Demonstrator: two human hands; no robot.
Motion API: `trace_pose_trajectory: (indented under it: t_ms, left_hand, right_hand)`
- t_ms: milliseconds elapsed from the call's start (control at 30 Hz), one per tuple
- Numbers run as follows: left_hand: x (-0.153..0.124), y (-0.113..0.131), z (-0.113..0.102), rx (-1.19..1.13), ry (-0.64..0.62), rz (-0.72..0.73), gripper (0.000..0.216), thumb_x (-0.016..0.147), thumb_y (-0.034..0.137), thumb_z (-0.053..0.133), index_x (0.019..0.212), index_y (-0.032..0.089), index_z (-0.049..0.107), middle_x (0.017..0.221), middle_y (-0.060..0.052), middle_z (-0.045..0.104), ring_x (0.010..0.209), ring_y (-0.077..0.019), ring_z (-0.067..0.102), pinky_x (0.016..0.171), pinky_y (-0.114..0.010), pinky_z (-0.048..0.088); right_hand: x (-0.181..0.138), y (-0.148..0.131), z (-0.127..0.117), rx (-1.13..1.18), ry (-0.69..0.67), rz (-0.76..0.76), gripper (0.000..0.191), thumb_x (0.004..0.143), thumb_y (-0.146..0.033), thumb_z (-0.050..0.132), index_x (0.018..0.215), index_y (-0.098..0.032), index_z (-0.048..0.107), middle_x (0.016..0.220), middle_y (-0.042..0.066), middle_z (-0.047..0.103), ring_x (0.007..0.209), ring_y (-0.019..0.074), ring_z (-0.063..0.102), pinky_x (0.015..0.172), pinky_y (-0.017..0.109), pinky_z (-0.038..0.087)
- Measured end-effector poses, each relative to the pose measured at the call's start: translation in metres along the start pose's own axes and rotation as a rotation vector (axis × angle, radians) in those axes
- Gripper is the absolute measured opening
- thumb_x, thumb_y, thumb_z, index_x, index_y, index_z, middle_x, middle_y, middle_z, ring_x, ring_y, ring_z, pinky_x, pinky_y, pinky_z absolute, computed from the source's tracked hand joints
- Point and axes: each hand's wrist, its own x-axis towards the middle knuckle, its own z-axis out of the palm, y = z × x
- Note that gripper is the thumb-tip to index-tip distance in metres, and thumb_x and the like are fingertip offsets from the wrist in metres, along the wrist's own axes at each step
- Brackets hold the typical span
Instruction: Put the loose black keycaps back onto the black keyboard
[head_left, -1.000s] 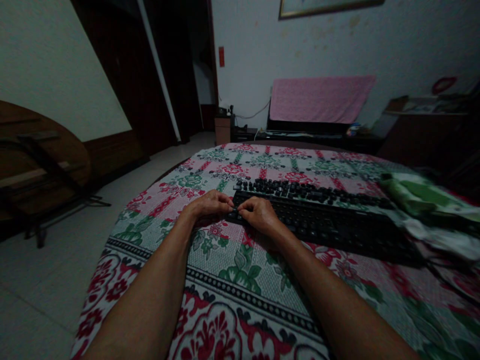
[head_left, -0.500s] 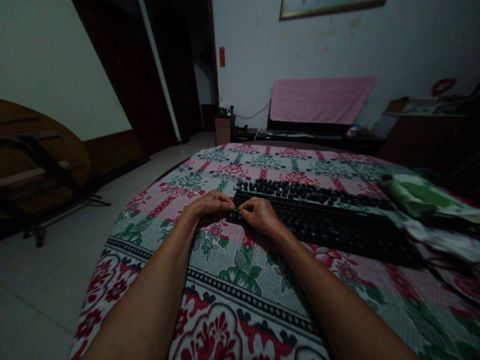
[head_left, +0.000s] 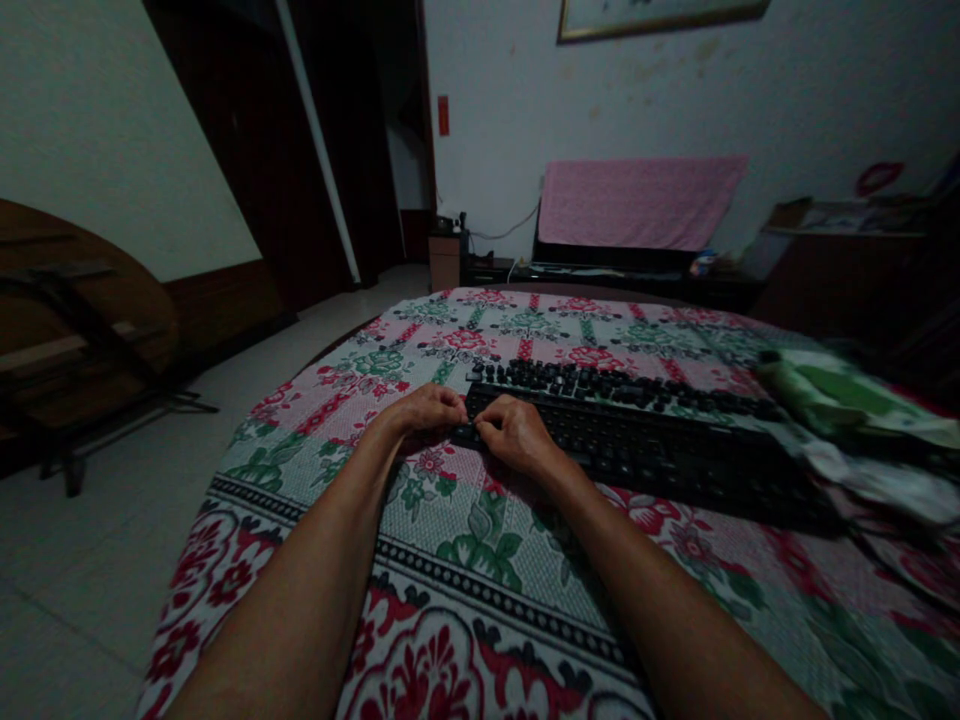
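Note:
A long black keyboard [head_left: 675, 455] lies slantwise on the table, with its left end between my hands. My left hand [head_left: 431, 408] rests at that left end, its thumb and fingers pinched together near the edge. Over the keyboard's left part, my right hand [head_left: 514, 430] is curled with thumb and forefinger pressed close. What either pinch holds, if anything, is too small and dark to make out. Behind the keyboard, several loose black keycaps [head_left: 622, 385] lie in a long strip of rows.
A floral tablecloth [head_left: 480, 530] covers the table. At the right lie a green packet [head_left: 847, 395] and crumpled white plastic [head_left: 885, 480], near a dark cable [head_left: 900, 572]. A folded round table [head_left: 82, 310] leans at the left. A pink cloth [head_left: 641, 203] hangs at the back.
Both hands stay at the keyboard's left end, their fingers shifting only slightly. The view has tilted a little; nothing else has visibly moved.

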Motion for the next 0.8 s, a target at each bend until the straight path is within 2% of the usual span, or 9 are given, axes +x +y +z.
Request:
trace_pose_trajectory:
  t_ms: [167,267,333,400,433,500,567,700,800]
  left_hand:
    - [0.0,-0.005,-0.003,-0.029,0.038,0.0,0.025,0.059,0.028,0.059,0.08,0.017,0.053,0.045,0.006,0.042,0.032,-0.0041,0.035,0.032,-0.016,0.023]
    - [0.006,-0.003,-0.006,0.004,0.059,0.023,0.021,0.061,0.03,0.057,0.073,0.014,0.054,0.047,0.004,0.044,0.034,-0.0039,0.036,0.034,-0.016,0.025]
    - [0.016,-0.001,-0.007,0.022,0.163,0.069,0.02,0.062,0.031,0.055,0.073,0.014,0.054,0.049,0.003,0.045,0.035,-0.0041,0.037,0.035,-0.017,0.027]
    - [0.03,0.001,-0.01,0.072,0.356,0.125,0.023,0.063,0.029,0.053,0.081,0.015,0.056,0.052,0.003,0.047,0.038,-0.0052,0.04,0.038,-0.017,0.029]
    - [0.038,0.001,-0.012,0.153,0.434,0.14,0.024,0.062,0.028,0.054,0.083,0.015,0.057,0.053,0.003,0.048,0.039,-0.0052,0.04,0.038,-0.017,0.03]
    - [0.054,0.001,-0.017,0.329,0.512,0.202,0.026,0.061,0.027,0.055,0.084,0.015,0.059,0.056,0.001,0.051,0.043,-0.0057,0.043,0.042,-0.017,0.031]
    - [0.067,-0.001,-0.024,0.449,0.511,0.236,0.028,0.062,0.027,0.055,0.087,0.016,0.061,0.06,0.0,0.055,0.049,-0.0074,0.047,0.045,-0.017,0.033]
    - [0.079,-0.004,-0.034,0.585,0.419,0.29,0.038,0.061,0.03,0.056,0.097,0.018,0.059,0.067,-0.001,0.058,0.056,-0.0096,0.05,0.051,-0.018,0.036]
    - [0.083,-0.004,-0.037,0.682,0.386,0.298,0.038,0.06,0.032,0.057,0.095,0.018,0.061,0.065,0.0,0.059,0.058,-0.0106,0.05,0.053,-0.018,0.036]
  right_hand:
    - [-0.006,-0.006,-0.007,-0.016,0.038,-0.017,0.022,0.076,-0.026,0.041,0.078,-0.019,0.063,0.079,0.003,0.059,0.076,0.0124,0.051,0.069,0.022,0.036]
    - [-0.007,-0.002,-0.014,-0.042,0.079,-0.005,0.022,0.076,-0.025,0.041,0.08,-0.019,0.061,0.08,0.003,0.058,0.076,0.012,0.051,0.07,0.022,0.036]
    - [-0.006,0.006,-0.018,-0.071,0.103,0.03,0.021,0.076,-0.024,0.041,0.079,-0.019,0.061,0.08,0.004,0.058,0.077,0.0123,0.051,0.071,0.022,0.035]
    - [-0.005,0.015,-0.022,-0.097,0.11,0.07,0.021,0.076,-0.024,0.041,0.079,-0.018,0.061,0.08,0.004,0.057,0.077,0.0126,0.051,0.072,0.022,0.035]
    - [-0.005,0.019,-0.023,-0.107,0.107,0.082,0.021,0.076,-0.024,0.041,0.079,-0.017,0.061,0.08,0.004,0.057,0.077,0.0127,0.051,0.071,0.022,0.035]
    - [-0.006,0.025,-0.026,-0.124,0.09,0.084,0.021,0.076,-0.024,0.041,0.079,-0.017,0.06,0.08,0.005,0.057,0.077,0.0127,0.051,0.071,0.022,0.036]
    - [-0.008,0.029,-0.027,-0.135,0.07,0.061,0.021,0.076,-0.024,0.041,0.079,-0.017,0.06,0.08,0.004,0.056,0.077,0.0127,0.05,0.071,0.022,0.036]
    - [-0.013,0.031,-0.026,-0.132,0.069,0.038,0.021,0.076,-0.024,0.041,0.079,-0.017,0.06,0.081,0.004,0.057,0.078,0.013,0.05,0.072,0.023,0.036]
    - [-0.014,0.033,-0.024,-0.101,0.095,0.065,0.021,0.076,-0.023,0.041,0.079,-0.018,0.061,0.08,0.004,0.058,0.078,0.0133,0.051,0.072,0.023,0.037]
